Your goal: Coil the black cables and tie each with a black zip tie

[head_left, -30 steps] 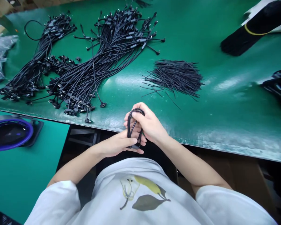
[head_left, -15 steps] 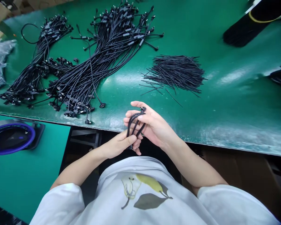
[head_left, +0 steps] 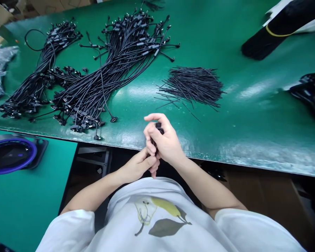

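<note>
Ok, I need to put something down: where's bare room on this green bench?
Bare green mat lies right of the loose black wires, below the black bundle at upper right. Crowded: the left, under the cable bundles, and the front edge by the left hand and right hand.

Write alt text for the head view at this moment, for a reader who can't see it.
A left hand and right hand close around a black cable, mostly hidden, at the edge of a green workbench. Bundled black connector cables and a pile of thin black wires lie beyond them.
</note>
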### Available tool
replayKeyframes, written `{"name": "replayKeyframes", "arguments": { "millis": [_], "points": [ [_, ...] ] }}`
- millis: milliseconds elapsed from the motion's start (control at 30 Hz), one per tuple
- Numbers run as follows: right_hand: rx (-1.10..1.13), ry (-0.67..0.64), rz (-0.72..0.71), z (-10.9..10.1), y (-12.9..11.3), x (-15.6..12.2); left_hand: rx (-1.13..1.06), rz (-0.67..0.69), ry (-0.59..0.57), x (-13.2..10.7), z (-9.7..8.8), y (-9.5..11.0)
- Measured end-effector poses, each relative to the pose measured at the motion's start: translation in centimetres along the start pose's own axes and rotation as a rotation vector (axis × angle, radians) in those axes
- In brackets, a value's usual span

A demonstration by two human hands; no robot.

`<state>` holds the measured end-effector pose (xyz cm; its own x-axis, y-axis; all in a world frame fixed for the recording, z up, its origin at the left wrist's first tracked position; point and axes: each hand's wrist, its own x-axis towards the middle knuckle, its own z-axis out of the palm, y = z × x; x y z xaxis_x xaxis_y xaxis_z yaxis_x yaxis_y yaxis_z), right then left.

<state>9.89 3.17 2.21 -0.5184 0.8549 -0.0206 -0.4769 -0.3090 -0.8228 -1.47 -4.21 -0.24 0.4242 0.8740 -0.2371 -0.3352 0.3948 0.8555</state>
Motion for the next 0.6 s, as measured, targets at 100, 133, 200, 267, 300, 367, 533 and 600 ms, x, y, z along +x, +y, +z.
{"name": "replayKeyframes", "arguments": {
  "millis": [100, 133, 200, 267, 300, 367, 533, 600],
  "points": [
    [0.134, -0.012, 0.043, 0.0, 0.1, 0.7, -0.063, 0.020, 0.017, -0.1, 0.1, 0.0],
    [0.184, -0.048, 0.094, 0.0, -0.1, 0.7, -0.094, -0.003, 0.009, -0.2, 0.2, 0.0],
    [0.230, -0.139, 0.212, 0.0, -0.5, 0.6, -0.189, -0.092, -0.018, -0.2, 0.4, 0.1],
    [0.146, -0.213, 0.267, -0.3, -1.1, 0.4, -0.269, -0.180, -0.039, -0.2, 0.5, 0.1],
    [0.038, -0.227, 0.236, -0.6, -1.6, 0.3, -0.282, -0.198, -0.033, -0.2, 0.4, 0.1],
    [-0.322, -0.195, 0.012, -1.6, -2.6, 0.1, -0.223, -0.173, 0.034, -0.3, 0.0, 0.2],
    [-1.491, -0.389, -0.750, -3.6, -4.8, -1.0, 0.368, -0.067, 0.173, -0.6, -1.7, 1.7],
    [-1.816, -0.588, -0.828, -3.8, -4.5, -1.7, 0.582, -0.095, 0.119, -0.4, -1.9, 2.4]
  ]
}}
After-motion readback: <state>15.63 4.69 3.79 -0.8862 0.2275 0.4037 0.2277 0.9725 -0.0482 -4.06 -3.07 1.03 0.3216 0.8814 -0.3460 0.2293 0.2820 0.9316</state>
